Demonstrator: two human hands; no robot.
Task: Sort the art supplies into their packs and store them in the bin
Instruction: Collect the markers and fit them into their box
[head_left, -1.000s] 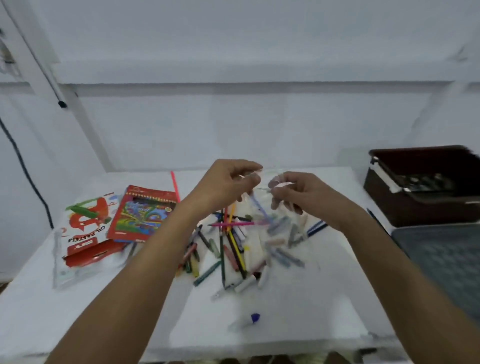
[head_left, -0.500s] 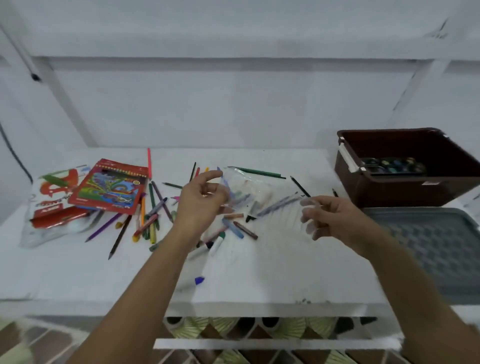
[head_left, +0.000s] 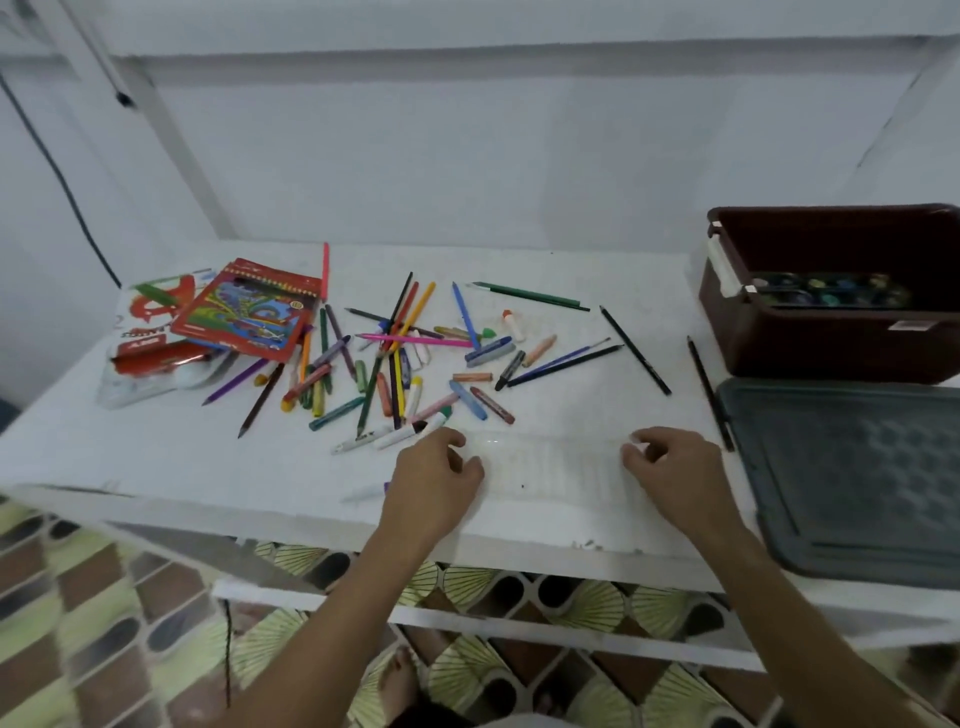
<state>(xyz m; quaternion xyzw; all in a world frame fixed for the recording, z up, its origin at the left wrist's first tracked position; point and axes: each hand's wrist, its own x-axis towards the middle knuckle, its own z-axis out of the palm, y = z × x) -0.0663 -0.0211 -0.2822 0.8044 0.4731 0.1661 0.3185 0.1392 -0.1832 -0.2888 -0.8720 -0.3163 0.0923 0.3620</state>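
Task at an early stage, by judgement. Loose mixed pencils, crayons and markers (head_left: 410, 358) scattered over the middle of the white surface (head_left: 156, 457); none visibly back in a pack. A few black pencils (head_left: 636, 351) lying apart toward the right; one white marker with purple cap (head_left: 366, 491) near the front edge.

Packs: red printed cardboard pencil pack (head_left: 249, 312) at far left, lying partly on a white-and-red oil-pastel pack in clear wrap (head_left: 148, 338). Contents of either not readable. Clear plastic ribbed tray (head_left: 550, 467) flat on the surface near the front edge, between the hands, seemingly empty.

Left hand (head_left: 436, 478): fingers curled at the tray's left end, apparently pinching its edge. Right hand (head_left: 675, 467): fingers curled at the tray's right end, likewise apparently gripping; contact hard to confirm through the clear plastic.

Dark brown plastic bin (head_left: 831, 353) at right rear, holding a paint palette with dark round pans (head_left: 826, 291); nothing else discernible inside. Grey-green plastic lid (head_left: 852, 478) flat in front of the bin, off it.

Remaining: sort all loose items, fill packs, move packs to bin.
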